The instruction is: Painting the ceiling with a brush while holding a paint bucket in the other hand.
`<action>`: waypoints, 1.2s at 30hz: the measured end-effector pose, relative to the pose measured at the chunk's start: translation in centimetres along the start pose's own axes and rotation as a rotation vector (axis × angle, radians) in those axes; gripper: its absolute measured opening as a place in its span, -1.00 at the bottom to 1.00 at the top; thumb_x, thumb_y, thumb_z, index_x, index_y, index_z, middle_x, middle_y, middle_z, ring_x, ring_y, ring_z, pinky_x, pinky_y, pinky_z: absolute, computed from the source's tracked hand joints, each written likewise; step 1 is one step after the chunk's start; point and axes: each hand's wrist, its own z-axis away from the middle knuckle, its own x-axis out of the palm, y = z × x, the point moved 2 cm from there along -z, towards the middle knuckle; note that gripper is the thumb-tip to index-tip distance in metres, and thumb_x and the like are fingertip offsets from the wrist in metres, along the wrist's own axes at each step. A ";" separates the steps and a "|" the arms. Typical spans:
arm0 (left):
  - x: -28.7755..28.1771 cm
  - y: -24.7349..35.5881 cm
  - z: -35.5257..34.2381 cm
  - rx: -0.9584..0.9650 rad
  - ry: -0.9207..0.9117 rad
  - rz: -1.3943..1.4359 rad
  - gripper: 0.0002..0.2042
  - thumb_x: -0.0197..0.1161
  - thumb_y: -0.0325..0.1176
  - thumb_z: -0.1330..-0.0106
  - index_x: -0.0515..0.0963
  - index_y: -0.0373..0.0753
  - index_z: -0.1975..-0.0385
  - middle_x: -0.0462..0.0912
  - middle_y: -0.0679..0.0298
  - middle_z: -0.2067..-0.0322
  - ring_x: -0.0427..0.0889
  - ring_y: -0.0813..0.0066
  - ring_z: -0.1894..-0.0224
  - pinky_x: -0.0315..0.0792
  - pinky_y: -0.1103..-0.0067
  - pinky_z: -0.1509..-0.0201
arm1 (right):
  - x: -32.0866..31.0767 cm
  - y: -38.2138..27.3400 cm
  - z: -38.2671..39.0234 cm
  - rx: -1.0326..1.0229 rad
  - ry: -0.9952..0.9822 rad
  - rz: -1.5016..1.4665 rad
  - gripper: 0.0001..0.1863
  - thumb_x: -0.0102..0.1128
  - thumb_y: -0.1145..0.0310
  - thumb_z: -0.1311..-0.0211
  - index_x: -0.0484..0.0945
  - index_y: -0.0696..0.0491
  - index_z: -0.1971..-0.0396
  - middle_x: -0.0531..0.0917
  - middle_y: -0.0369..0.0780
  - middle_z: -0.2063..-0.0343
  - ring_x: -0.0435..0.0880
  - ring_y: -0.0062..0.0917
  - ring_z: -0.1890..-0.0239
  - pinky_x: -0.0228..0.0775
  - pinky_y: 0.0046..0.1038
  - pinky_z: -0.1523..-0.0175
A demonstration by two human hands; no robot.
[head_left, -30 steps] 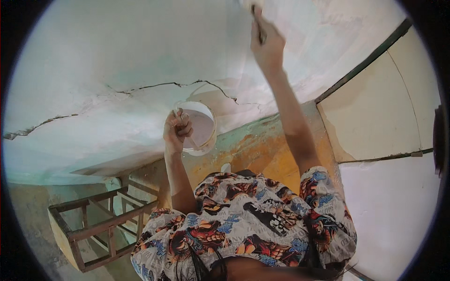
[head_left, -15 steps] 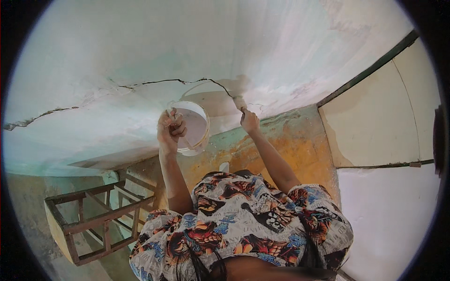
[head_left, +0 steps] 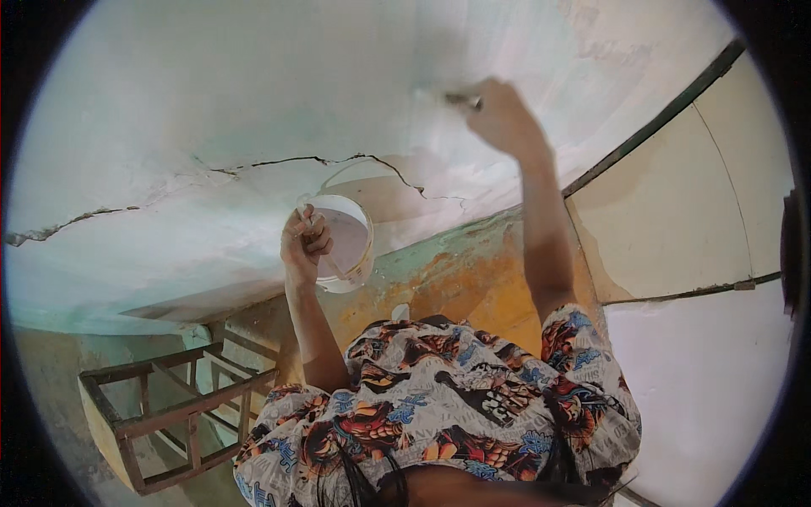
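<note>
My left hand is closed on the handle of a white bucket, which hangs tilted so that pale liquid shows inside. Up at the wall, my right hand grips a paintbrush by its handle. The bristle end is smeared by motion and lies against or close to the whitish-green surface; contact cannot be made out. A dark, jagged crack runs across the wall, below the brush and above the bucket.
At the lower left stands a wooden frame with open bars. Worn orange-yellow paint covers the lower wall. Dark-edged cream panels and a white panel are on the right.
My right hand has swung up with the paintbrush, from the right end of the crack to high on the wall. The bucket and my left hand are slightly lower in the picture.
</note>
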 end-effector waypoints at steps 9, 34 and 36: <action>1.1 -0.7 -1.2 -0.038 -0.067 -0.012 -0.77 0.03 -0.17 -0.14 0.25 -0.13 0.32 0.05 0.50 0.63 -0.04 0.75 0.68 -0.10 0.72 0.62 | -12.5 -7.6 -3.5 -0.371 0.801 0.001 -0.69 0.00 0.50 -0.24 0.50 0.16 0.02 0.59 -0.12 0.54 0.32 -0.62 0.66 0.20 -0.57 0.51; 1.4 0.6 -1.1 -0.035 -0.032 -0.079 -0.70 0.03 -0.10 -0.08 0.29 -0.15 0.29 0.05 0.50 0.63 -0.04 0.72 0.69 -0.11 0.71 0.63 | 21.5 9.6 8.5 0.274 -0.252 -0.085 -0.75 0.04 0.34 -0.06 0.51 0.16 0.30 0.58 0.10 0.32 0.56 -0.01 0.18 0.41 -0.11 0.06; 2.1 0.5 -1.1 -0.035 -0.036 -0.067 -0.69 0.03 -0.10 -0.08 0.29 -0.16 0.29 0.05 0.50 0.63 -0.04 0.72 0.69 -0.10 0.72 0.63 | 17.7 8.2 5.1 0.247 -0.207 0.032 -0.74 0.07 0.39 -0.01 0.50 0.17 0.28 0.57 0.12 0.33 0.55 0.02 0.18 0.41 -0.14 0.04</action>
